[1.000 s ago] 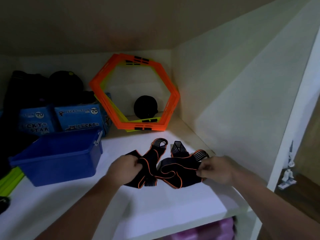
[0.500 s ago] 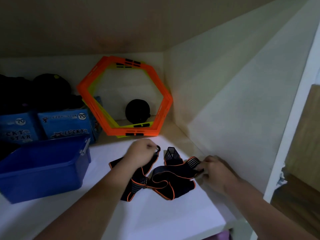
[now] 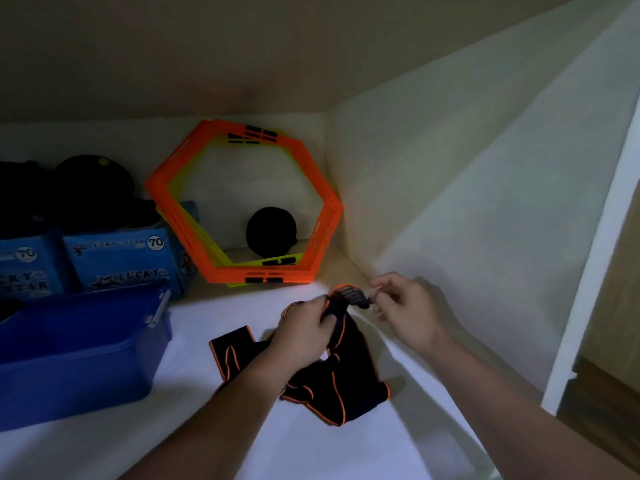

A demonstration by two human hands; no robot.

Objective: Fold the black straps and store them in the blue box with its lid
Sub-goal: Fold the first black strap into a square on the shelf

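The black straps with orange edging are bunched on the white shelf, partly lifted. My left hand grips the gathered upper part of the straps. My right hand pinches the looped end of a strap just to the right of it. One strap end lies flat on the shelf to the left of my forearm. The open blue box stands at the left, a hand's width from the straps. I see no lid.
Orange and yellow hexagon rings lean against the back wall with a black ball behind them. Blue Lucky Star cartons and dark gear sit behind the blue box. The cupboard's right wall is close to my right hand.
My left hand has moved right and back, gathering the straps upward. My right hand has lifted off the shelf and now pinches the loop end. The view has shifted closer.
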